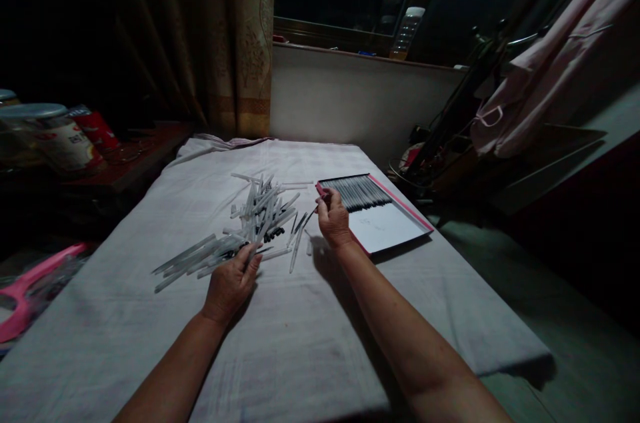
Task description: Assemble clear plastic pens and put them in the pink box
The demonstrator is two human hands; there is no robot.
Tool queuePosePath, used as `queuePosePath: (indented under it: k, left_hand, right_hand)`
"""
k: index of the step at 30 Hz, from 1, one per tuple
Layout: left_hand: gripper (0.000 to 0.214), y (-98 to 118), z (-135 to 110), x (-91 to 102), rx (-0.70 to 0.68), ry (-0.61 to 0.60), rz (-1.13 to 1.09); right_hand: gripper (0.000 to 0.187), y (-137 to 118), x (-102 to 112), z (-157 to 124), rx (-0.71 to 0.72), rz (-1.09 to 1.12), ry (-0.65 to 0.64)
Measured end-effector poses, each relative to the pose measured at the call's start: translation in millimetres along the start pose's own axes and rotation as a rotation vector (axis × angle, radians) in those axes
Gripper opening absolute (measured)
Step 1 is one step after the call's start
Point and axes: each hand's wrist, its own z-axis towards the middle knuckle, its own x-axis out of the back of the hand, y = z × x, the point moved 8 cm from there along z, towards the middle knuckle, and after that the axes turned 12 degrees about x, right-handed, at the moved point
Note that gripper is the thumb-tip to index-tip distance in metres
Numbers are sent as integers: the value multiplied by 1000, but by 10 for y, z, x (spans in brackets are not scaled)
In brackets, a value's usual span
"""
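Note:
A pile of clear pen barrels point(200, 256) with black pen caps point(274, 234) lies on the cloth-covered table. My left hand point(233, 283) is closed at the near edge of the pile, its fingers around a clear pen barrel point(261, 231) that points up and away. My right hand point(334, 220) pinches a thin dark stick, like a pen refill point(311, 214), beside the left edge of a shallow box point(425, 228). Inside this red-edged box, a row of pens point(357, 191) fills the far part, over a white bottom. Several loose pen pieces point(296, 246) lie between my hands.
White cloth point(300, 343) covers the table. On the left, jars point(55, 136) and a red can point(95, 126) stand on a dark red surface, above a pink handle point(30, 283). A bottle point(407, 33) stands on the window sill; pink cloth point(540, 70) hangs at the right.

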Motion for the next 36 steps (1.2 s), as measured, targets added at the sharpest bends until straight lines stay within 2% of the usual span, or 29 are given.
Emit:
queuePosePath:
  k: [2, 4, 7, 11, 19, 25, 32, 36]
  left_hand:
    - [54, 37, -24, -25, -48, 3, 60]
    - [54, 79, -46, -50, -92, -3, 100]
    - [53, 135, -72, -83, -146, -33, 123]
    - [54, 179, -94, -85, -192, -35, 132]
    - [48, 196, -102, -120, -190, -53, 143]
    - [48, 208, -104, -134, -192, -72, 136]
    - [49, 236, -117, -128, -218, -78, 152]
    - [46, 248, -120, -119, -215, -81, 130]
  right_hand:
    - [43, 79, 91, -164, -164, 398, 280]
    - [47, 133, 90, -350, -298, 691, 448]
    - [46, 170, 75, -549, -430, 903, 547]
    - [46, 223, 149, -635, -475, 970, 606]
    - [42, 198, 186, -627, -456, 1017, 585]
    - [38, 61, 148, -611, -379, 1008, 485]
    - [36, -208, -29, -642, -333, 1020, 321]
    - [27, -327, -191, -692, -312, 990, 223]
